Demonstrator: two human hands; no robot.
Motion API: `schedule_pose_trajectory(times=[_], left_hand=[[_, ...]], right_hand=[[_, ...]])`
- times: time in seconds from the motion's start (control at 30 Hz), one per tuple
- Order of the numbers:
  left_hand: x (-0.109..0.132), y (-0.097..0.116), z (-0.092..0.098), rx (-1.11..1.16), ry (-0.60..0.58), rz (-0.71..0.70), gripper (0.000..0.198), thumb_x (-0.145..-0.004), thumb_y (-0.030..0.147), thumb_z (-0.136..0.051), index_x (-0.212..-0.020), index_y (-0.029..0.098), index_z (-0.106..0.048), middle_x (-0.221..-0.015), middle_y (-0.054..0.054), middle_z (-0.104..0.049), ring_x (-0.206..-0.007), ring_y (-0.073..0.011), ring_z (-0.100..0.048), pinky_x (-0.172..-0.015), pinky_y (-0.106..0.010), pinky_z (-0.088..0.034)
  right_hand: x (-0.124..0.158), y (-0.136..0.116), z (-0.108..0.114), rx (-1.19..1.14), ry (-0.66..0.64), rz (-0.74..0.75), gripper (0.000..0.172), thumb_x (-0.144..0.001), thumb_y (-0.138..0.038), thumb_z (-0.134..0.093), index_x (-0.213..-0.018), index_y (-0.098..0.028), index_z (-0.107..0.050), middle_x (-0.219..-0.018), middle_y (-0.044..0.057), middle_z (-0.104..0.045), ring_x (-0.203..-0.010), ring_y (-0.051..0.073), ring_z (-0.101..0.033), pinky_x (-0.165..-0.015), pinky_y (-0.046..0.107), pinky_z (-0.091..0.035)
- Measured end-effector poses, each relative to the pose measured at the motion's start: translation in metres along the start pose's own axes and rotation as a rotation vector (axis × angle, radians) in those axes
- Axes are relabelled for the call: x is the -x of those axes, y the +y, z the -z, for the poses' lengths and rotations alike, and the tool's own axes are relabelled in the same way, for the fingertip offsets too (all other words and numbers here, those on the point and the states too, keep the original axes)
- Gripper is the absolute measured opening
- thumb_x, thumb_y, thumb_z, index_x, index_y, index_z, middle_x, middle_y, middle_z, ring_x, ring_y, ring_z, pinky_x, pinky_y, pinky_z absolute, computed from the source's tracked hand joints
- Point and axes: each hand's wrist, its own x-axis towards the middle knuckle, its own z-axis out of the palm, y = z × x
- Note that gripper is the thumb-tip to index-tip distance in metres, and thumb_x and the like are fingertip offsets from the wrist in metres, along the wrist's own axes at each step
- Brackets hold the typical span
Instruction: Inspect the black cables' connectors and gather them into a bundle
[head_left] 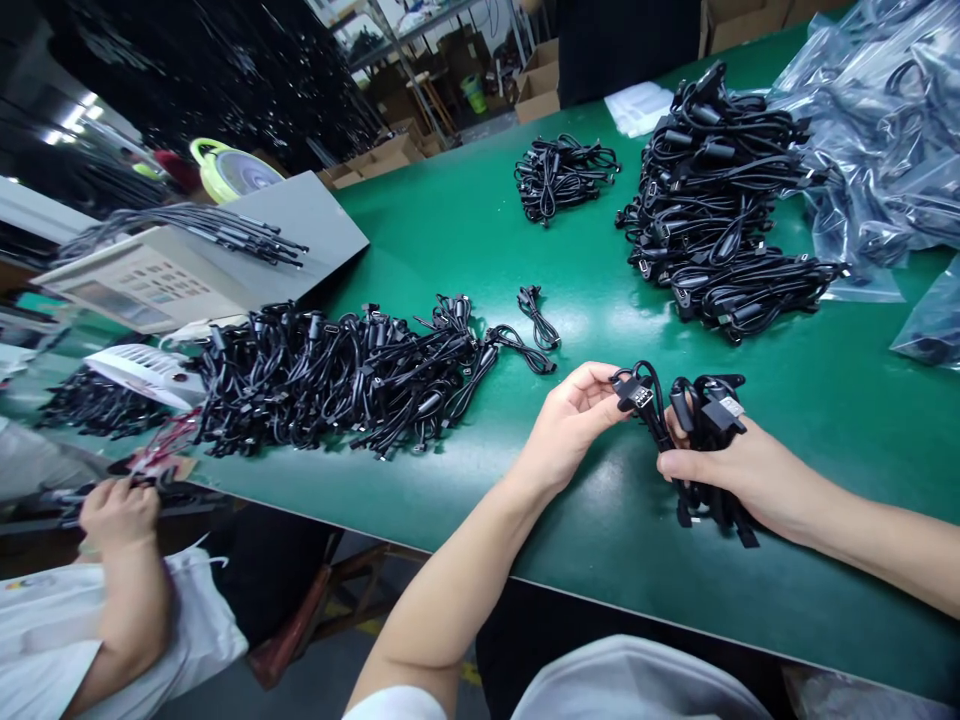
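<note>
My right hand (739,470) is wrapped round a bunch of coiled black cables (705,430) above the green table (450,230). A small light label or connector face shows on the bunch. With thumb and fingers, my left hand (581,415) pinches the connector end of a black cable (641,392), just left of that bunch. The cable's loop runs down toward my right hand. Two single coiled cables (538,318) lie beyond my left hand, beside a long heap of black cables (337,375).
Stacked cable bundles (720,210) and clear plastic bags (885,130) lie at the right. A smaller cable pile (562,175) sits at the back. On the left are a grey machine (172,270), a white fan (146,375) and another person's hand (120,515).
</note>
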Motion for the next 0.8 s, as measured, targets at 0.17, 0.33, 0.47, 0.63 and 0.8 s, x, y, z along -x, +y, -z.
schedule_pose_trajectory(times=[0.17,0.33,0.47,0.63,0.8], left_hand=[[-0.001,0.001,0.0,0.069,-0.017,0.036,0.031,-0.073,0.02,-0.084,-0.096,0.016,-0.063,-0.085,0.001,-0.068,-0.074,-0.0088,-0.063,-0.076,-0.023,-0.049],[0.0,0.001,0.0,0.101,-0.05,0.046,0.029,-0.077,0.022,-0.081,-0.099,0.015,-0.062,-0.087,0.0,-0.069,-0.076,-0.0087,-0.063,-0.078,-0.023,-0.049],[0.002,0.003,-0.003,0.135,-0.072,0.107,0.037,-0.074,0.028,-0.084,-0.1,0.016,-0.06,-0.09,-0.001,-0.069,-0.079,-0.0106,-0.064,-0.081,-0.026,-0.051],[0.002,0.002,-0.006,0.15,-0.053,0.13,0.039,-0.067,0.027,-0.089,-0.089,0.015,-0.06,-0.082,0.0,-0.068,-0.072,-0.0099,-0.062,-0.073,-0.024,-0.05],[0.004,0.003,-0.007,0.179,-0.079,0.151,0.035,-0.071,0.026,-0.086,-0.094,0.015,-0.062,-0.088,-0.002,-0.069,-0.078,-0.0122,-0.065,-0.079,-0.028,-0.051]], right_hand=[[0.003,-0.004,-0.004,-0.157,-0.092,-0.1,0.032,-0.072,-0.034,-0.085,-0.085,-0.02,-0.06,-0.069,0.0,-0.066,-0.067,0.018,-0.058,-0.06,0.028,-0.043],[0.007,-0.009,-0.006,-0.327,-0.119,-0.164,0.03,-0.078,-0.033,-0.082,-0.083,-0.02,-0.056,-0.074,-0.002,-0.062,-0.061,0.011,-0.056,-0.057,0.023,-0.04],[0.01,-0.013,-0.007,-0.484,-0.207,-0.205,0.03,-0.08,-0.03,-0.08,-0.079,-0.019,-0.052,-0.074,-0.003,-0.057,-0.057,0.008,-0.053,-0.053,0.021,-0.036],[0.01,-0.013,-0.004,-0.512,-0.291,-0.207,0.032,-0.081,-0.029,-0.079,-0.076,-0.019,-0.05,-0.071,-0.003,-0.054,-0.054,0.008,-0.051,-0.052,0.021,-0.034],[0.008,-0.011,-0.002,-0.501,-0.28,-0.186,0.031,-0.08,-0.031,-0.079,-0.079,-0.02,-0.05,-0.07,-0.002,-0.057,-0.054,0.009,-0.052,-0.051,0.022,-0.033]])
